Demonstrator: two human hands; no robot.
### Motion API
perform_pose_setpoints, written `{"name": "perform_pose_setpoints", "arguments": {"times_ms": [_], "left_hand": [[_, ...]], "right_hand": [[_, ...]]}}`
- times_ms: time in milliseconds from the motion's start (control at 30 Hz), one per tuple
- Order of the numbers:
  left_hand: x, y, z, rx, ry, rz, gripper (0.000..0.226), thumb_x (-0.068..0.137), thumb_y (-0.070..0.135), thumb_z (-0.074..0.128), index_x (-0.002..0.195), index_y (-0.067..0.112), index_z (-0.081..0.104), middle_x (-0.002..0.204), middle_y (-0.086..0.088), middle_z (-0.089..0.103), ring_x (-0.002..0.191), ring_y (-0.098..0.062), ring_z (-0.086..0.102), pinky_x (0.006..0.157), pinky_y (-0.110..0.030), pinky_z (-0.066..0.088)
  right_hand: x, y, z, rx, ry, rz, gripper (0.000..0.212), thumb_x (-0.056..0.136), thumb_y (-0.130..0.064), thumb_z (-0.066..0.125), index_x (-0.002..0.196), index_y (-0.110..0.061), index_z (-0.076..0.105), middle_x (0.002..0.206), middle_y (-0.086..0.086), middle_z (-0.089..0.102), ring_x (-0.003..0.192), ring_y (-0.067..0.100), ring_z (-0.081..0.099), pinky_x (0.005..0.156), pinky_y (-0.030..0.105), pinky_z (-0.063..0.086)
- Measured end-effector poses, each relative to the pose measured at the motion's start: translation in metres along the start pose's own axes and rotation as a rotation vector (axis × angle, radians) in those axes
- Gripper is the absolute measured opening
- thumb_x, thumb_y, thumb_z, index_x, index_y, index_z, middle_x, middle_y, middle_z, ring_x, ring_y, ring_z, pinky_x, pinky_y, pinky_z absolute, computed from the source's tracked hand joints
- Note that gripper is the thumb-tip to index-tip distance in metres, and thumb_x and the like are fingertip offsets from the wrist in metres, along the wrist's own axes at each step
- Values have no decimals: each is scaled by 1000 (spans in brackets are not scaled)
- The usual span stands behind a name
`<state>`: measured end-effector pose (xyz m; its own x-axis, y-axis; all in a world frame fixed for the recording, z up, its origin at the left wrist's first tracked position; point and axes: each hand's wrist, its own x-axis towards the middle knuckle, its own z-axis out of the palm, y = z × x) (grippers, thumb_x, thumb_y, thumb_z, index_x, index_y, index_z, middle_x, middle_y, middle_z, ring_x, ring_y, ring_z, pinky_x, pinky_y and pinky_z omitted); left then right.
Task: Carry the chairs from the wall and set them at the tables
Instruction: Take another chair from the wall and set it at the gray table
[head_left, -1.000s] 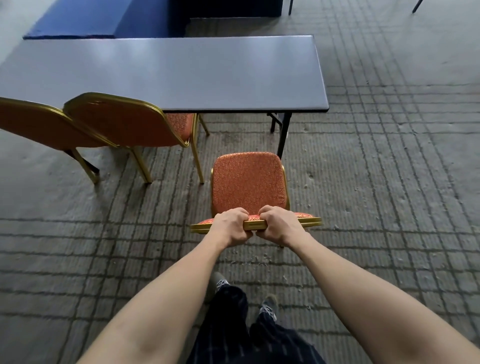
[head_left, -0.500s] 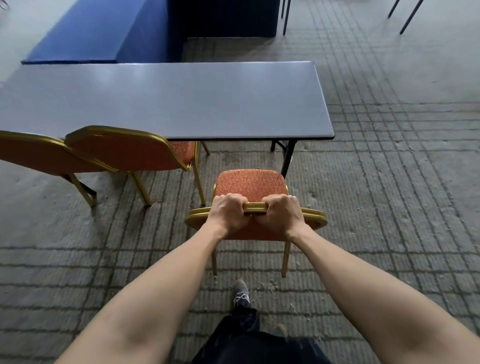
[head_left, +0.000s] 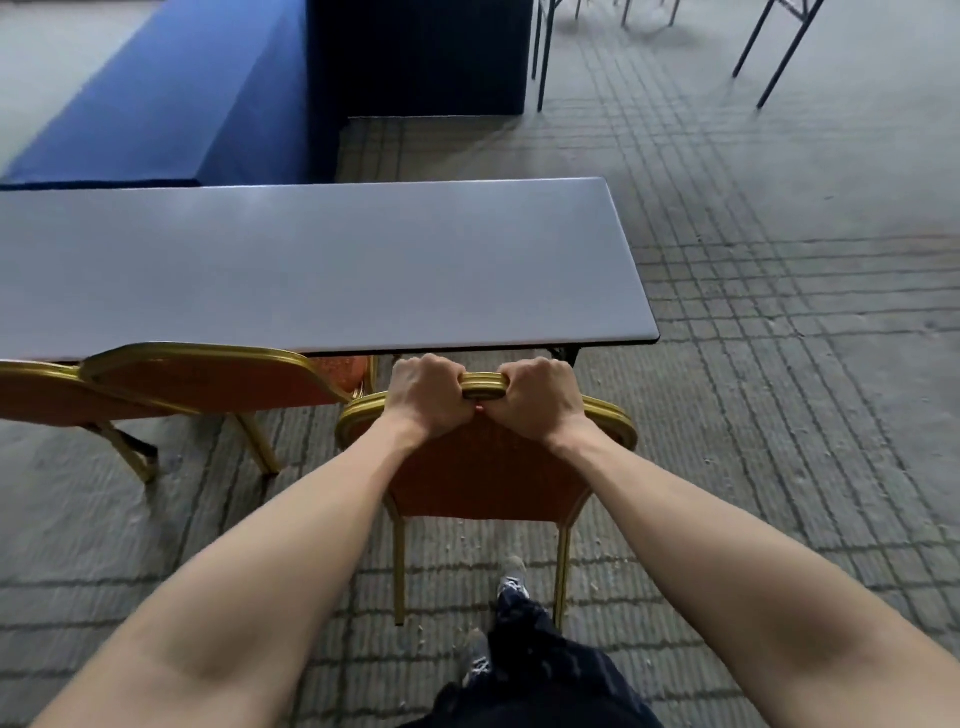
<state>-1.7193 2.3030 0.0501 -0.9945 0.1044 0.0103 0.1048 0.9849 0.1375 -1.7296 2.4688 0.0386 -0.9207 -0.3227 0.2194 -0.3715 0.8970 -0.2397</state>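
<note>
9 o'clock: two orange chairs (head_left: 208, 379) tucked at grey table (head_left: 311, 270). Centre: left hand (head_left: 423, 397) wrapped round gold top rail (head_left: 483, 385) of third chair (head_left: 483, 478), right hand (head_left: 537, 400) gripping same rail. Chair upright, table edge at its 12 o'clock.

Grey table (head_left: 311, 270) edge blocks straight ahead of held chair (head_left: 488, 467), neighbouring chair (head_left: 208, 379) crowds its left side, black table leg (head_left: 569, 356) stands front-right, carpet (head_left: 805, 415) lies open to the right and behind.
</note>
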Motion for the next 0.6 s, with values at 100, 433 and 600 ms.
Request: {"name": "perform_pose_setpoints", "arguments": {"times_ms": [100, 433, 600], "left_hand": [[37, -7, -12, -25, 22, -25, 17, 74, 36, 63, 73, 19, 68, 75, -4, 72, 75, -27, 68, 68, -30, 45], [107, -45, -34, -30, 9, -60, 23, 79, 36, 59, 63, 21, 55, 65, -1, 66, 62, -25, 62, 59, -26, 36], [144, -73, -44, -54, 29, -40, 25, 80, 32, 57, 60, 19, 53, 61, -1, 63, 57, -25, 59, 58, -27, 36]], "right_hand": [[43, 10, -6, -4, -1, -27, 35, 71, -51, 70, 65, -16, 67, 67, 5, 70, 67, 30, 67, 59, 29, 37], [134, 9, 8, 83, 77, -92, 38, 67, -51, 59, 53, -15, 59, 52, 6, 63, 50, 31, 61, 52, 27, 36], [182, 2, 17, 56, 105, -103, 39, 70, -52, 61, 55, -16, 59, 53, 4, 63, 50, 29, 61, 53, 25, 33]]}}
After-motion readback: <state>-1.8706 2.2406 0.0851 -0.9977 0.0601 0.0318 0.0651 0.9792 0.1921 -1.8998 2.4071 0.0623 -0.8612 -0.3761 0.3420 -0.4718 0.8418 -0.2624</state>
